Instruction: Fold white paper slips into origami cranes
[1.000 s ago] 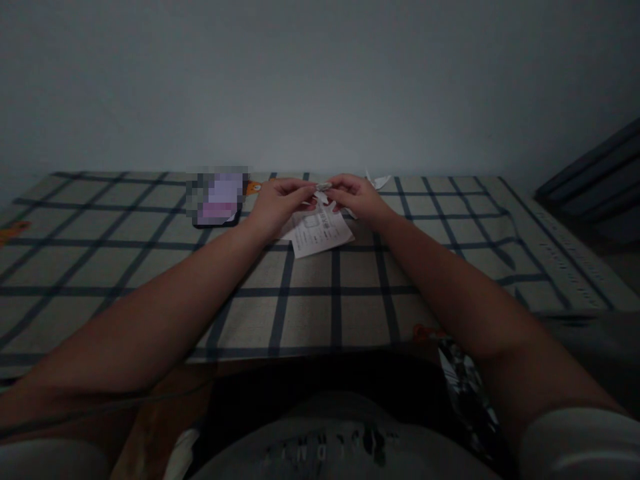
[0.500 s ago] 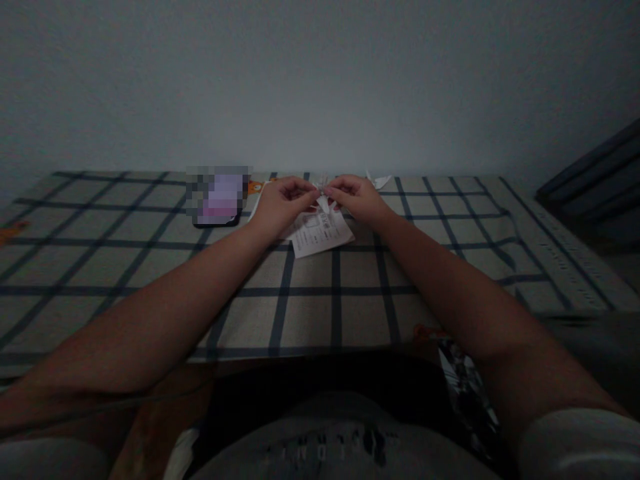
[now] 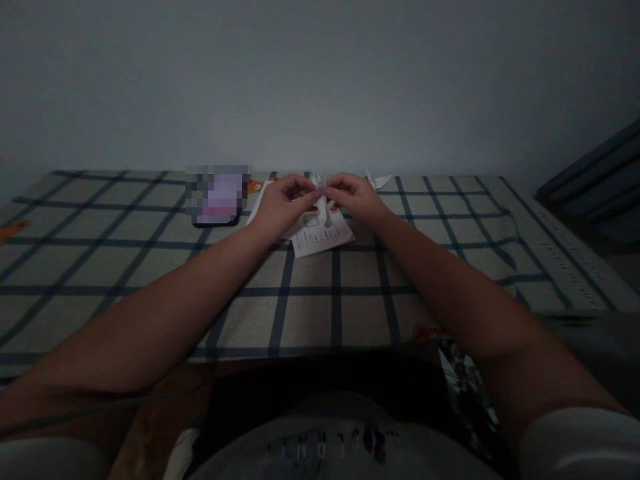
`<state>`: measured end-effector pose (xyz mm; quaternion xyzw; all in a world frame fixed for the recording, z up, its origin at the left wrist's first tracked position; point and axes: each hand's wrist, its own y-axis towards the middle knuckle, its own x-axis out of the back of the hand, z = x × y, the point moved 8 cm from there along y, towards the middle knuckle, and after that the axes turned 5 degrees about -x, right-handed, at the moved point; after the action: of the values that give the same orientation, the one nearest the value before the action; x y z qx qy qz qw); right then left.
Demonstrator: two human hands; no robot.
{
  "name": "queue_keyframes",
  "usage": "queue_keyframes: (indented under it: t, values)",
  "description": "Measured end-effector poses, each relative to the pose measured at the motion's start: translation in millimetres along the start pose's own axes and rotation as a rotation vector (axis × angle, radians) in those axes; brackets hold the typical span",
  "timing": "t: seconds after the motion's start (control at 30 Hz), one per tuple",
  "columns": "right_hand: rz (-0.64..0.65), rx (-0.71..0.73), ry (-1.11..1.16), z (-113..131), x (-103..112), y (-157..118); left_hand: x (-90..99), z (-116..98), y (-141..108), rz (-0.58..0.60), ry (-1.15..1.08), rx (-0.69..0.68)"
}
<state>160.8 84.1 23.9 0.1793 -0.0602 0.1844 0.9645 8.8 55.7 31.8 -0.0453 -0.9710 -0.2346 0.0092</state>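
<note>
My left hand point(image 3: 289, 201) and my right hand point(image 3: 356, 198) meet over the far middle of the table. Both are closed, thumbs and fingertips pinching a small folded piece of white paper point(image 3: 324, 208) from either side. Its upper end sticks up between the fingers and a narrow strip points down toward me; the exact folds are too dim to make out. Under the hands lies a printed sheet of paper point(image 3: 320, 241), with lines of small text and partly covered by them.
A phone point(image 3: 220, 200) with a lit, blurred screen lies left of my hands. Beyond my right hand sits a pointed, folded white paper shape point(image 3: 381, 181). The checked tablecloth point(image 3: 310, 313) reaches back to a plain wall point(image 3: 320, 87). Dark slatted furniture point(image 3: 595, 187) stands at right.
The held paper has changed shape: its lower part hangs longer and narrower, and its top looks broader than before. Both hands stay in nearly the same place.
</note>
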Motion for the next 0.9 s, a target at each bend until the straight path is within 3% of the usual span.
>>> queue_keyframes:
  t: [0.53,0.77,0.9]
  values:
    - [-0.05,0.009,-0.077,5.3,6.9,-0.3,2.6,6.3,2.7,0.001,-0.026,-0.003]
    - [-0.046,0.247,-0.353,26.3,6.6,-6.3,2.2,16.1,3.9,0.025,-0.052,0.036]
    - [-0.014,0.299,-0.451,32.8,5.5,-11.8,1.2,15.8,2.3,0.007,-0.092,0.047]
